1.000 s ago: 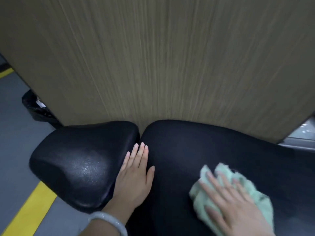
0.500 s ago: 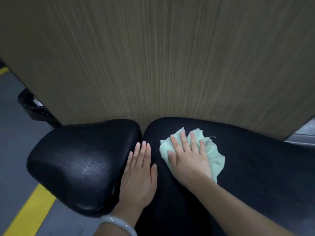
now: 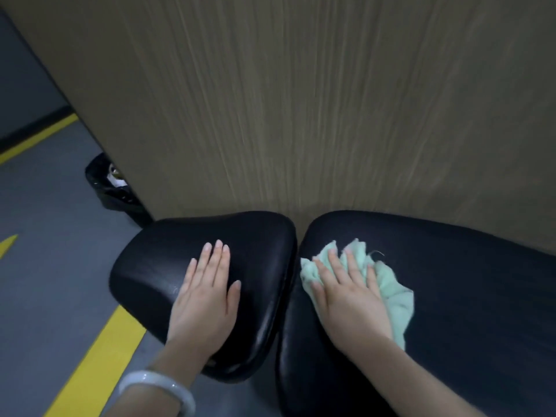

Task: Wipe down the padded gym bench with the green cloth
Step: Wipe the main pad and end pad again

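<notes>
My bench (image 3: 451, 281) is mid-wipe: my left hand (image 3: 204, 296) has moved from the gap onto the small pad (image 3: 168, 260), flat and released, while my right hand (image 3: 349, 296) presses the green cloth (image 3: 394, 299) flat, now at the long pad's end.

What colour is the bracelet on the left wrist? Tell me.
Pale, milky white bracelet, clearest in the head view, the only one.

Left hand (image 3: 207, 299) shifted off gap between pads, now flat on top of seat pad (image 3: 168, 266). Right hand (image 3: 349, 293) with green cloth (image 3: 394, 299) swept from lower right of back pad (image 3: 466, 281) to its near-gap end, fingers spread.
</notes>
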`<control>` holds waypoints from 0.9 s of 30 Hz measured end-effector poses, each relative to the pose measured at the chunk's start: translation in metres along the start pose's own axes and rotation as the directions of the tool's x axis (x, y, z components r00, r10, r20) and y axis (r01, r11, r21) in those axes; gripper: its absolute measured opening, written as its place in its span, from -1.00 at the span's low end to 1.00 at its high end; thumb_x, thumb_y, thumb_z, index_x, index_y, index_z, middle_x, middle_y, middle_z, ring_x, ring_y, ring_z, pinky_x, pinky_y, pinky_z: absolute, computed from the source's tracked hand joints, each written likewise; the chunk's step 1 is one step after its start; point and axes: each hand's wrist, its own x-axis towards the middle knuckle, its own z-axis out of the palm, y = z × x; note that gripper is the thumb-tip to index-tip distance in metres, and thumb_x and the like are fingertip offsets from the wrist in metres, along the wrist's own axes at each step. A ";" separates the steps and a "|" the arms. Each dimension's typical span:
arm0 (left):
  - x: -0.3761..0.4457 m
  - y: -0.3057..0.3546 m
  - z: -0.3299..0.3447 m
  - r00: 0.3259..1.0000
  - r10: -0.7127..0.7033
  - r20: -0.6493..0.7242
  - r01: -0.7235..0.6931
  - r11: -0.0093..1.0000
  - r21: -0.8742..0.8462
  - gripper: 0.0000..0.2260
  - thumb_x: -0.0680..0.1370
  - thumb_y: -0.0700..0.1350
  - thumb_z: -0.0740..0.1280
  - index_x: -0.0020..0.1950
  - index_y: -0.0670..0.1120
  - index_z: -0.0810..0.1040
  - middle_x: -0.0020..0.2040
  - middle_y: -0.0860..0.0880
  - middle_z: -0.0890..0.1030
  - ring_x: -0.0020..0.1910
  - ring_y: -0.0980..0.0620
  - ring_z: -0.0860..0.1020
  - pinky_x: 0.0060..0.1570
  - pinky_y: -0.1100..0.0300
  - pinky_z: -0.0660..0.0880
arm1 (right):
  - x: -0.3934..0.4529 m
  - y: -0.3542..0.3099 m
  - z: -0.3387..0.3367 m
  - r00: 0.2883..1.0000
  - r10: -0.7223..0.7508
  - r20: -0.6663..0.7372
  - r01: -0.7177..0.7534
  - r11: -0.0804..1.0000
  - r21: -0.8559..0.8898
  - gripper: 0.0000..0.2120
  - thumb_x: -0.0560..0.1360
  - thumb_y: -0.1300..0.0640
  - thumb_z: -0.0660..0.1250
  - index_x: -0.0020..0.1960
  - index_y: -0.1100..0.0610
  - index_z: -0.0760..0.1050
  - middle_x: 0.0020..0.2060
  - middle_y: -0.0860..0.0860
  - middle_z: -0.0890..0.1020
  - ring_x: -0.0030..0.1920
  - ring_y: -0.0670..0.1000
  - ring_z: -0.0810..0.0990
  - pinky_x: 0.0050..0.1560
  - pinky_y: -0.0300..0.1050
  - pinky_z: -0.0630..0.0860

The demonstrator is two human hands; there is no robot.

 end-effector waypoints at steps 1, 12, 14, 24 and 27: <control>-0.004 -0.008 0.000 1.000 -0.012 0.013 0.012 1.000 0.000 -0.46 0.60 0.05 -0.01 0.48 -0.25 0.25 0.48 -0.11 0.29 0.49 0.05 0.09 0.45 0.18 -0.10 | 0.011 -0.014 0.002 1.000 -0.009 -0.019 0.010 0.999 0.049 -0.21 0.41 -0.14 -0.55 0.56 -0.03 -0.01 0.55 -0.04 -0.05 0.53 0.01 -0.23 0.46 0.04 -0.33; -0.028 -0.043 0.020 0.997 -0.072 -0.018 0.069 0.990 -0.120 -0.48 0.65 0.09 -0.09 0.52 -0.17 0.20 0.53 -0.04 0.20 0.53 0.09 -0.01 0.43 0.18 -0.06 | 0.104 -0.118 0.015 0.988 -0.156 0.013 0.153 0.979 0.136 -0.52 0.64 -0.13 -0.21 0.55 -0.15 -0.02 0.56 -0.13 -0.05 0.53 -0.03 -0.24 0.48 0.09 -0.33; -0.026 -0.049 0.021 0.995 -0.091 -0.035 0.084 0.984 -0.156 -0.48 0.64 0.07 -0.05 0.54 -0.15 0.14 0.54 -0.02 0.14 0.53 0.13 -0.07 0.43 0.19 -0.10 | 0.118 -0.128 0.016 0.980 -0.192 0.058 0.186 0.978 0.100 -0.51 0.63 -0.14 -0.22 0.55 -0.15 -0.05 0.56 -0.11 -0.08 0.53 0.00 -0.26 0.48 0.15 -0.32; 0.022 -0.120 -0.003 0.958 -0.275 -0.075 0.265 0.956 -0.126 -0.26 0.45 0.25 -0.33 0.56 -0.07 -0.10 0.48 0.17 -0.19 0.47 0.25 -0.28 0.38 0.34 -0.38 | 0.168 -0.193 0.020 0.887 -0.437 0.150 0.427 0.899 0.099 -0.52 0.63 -0.20 -0.18 0.54 -0.20 0.01 0.55 -0.11 0.03 0.54 0.01 -0.05 0.46 0.14 -0.19; 0.021 -0.128 -0.008 0.968 -0.240 -0.072 0.231 0.967 -0.109 -0.28 0.47 0.25 -0.30 0.56 -0.08 -0.05 0.48 0.17 -0.17 0.45 0.28 -0.28 0.37 0.37 -0.37 | 0.171 -0.208 0.021 0.827 -0.539 0.158 0.528 0.842 0.105 -0.53 0.63 -0.19 -0.14 0.53 -0.20 0.00 0.55 -0.13 0.01 0.54 -0.02 -0.09 0.48 0.13 -0.19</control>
